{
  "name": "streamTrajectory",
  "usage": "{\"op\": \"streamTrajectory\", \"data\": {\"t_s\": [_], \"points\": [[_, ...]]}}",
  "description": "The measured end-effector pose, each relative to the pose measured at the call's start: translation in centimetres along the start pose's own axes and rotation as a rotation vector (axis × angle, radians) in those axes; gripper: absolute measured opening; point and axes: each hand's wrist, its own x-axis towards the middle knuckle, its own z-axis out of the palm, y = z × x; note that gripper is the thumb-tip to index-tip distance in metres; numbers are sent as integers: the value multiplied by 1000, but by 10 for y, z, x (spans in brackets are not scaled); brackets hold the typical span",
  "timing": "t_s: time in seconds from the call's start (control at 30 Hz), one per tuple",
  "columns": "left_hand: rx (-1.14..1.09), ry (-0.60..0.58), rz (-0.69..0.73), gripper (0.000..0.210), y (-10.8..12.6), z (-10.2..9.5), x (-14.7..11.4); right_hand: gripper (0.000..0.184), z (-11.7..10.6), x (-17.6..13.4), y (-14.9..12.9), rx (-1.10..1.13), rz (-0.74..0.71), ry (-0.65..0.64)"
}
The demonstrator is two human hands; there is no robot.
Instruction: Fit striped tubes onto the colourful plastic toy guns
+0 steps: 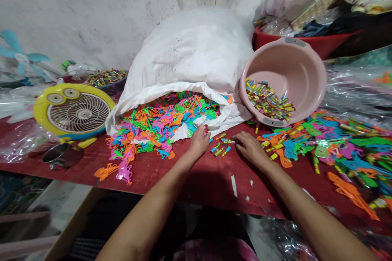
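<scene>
Head view: left hand (199,142) pinching a reddish piece (206,129), right hand (250,147) at loose tubes (226,151) on the worktop (211,181), can't tell its grip.

The red table (211,179) bears a white sack (190,53), yellow fan (82,113), striped tubes (226,151) and plastic pieces (350,193).

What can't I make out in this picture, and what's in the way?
In the head view:
- Small reddish thing at the left hand: mostly covered by that hand.
- Grip of the right hand: too small to tell whether it holds a tube.
- Depths of the white sack: hidden by its cloth.
- Print on tubes in the pink basin: too small.
- Colorful plastic pieces, right: blurred, cut off by the edge.
</scene>
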Motion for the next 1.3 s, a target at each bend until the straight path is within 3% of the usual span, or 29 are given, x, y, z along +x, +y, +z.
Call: {"op": "streamTrajectory", "data": {"t_s": [0.13,0.23,0.37,0.43,0.57,0.67,0.77,0.87,0.97,1.03,1.2,1.3], "points": [[-40,1,50,3,10,4,-9,15,-16,-3,-6,87,-22,1],[-163,-96,84,4,26,12,-22,13,-25,3,-29,218,-110,-30],[-485,-332,-130,16,36,19,-34,14,-20,14,-57,356,-97,23],[-575,-371,-247,27,33,14,-38,15,-15,16,-60,396,-61,44],[-741,-242,-396,47,19,-6,-46,26,-7,13,-44,233,39,47],[-936,-154,-504,55,15,-17,-56,25,-1,12,-28,41,96,-33],[-1034,-87,-667,35,19,-18,-66,20,6,13,-21,25,106,-83],[-1041,-111,-790,13,25,-13,-71,15,6,15,-20,23,139,-76],[-1033,-147,-784,12,26,-8,-72,10,1,12,-25,50,173,-58],[-1023,-106,-737,16,24,-2,-73,8,-1,4,-35,94,184,-57],[-1040,26,-565,45,21,19,-79,17,7,-20,-82,547,286,-55],[-1043,47,-544,53,24,23,-82,16,7,-28,-98,602,241,-36]]}}
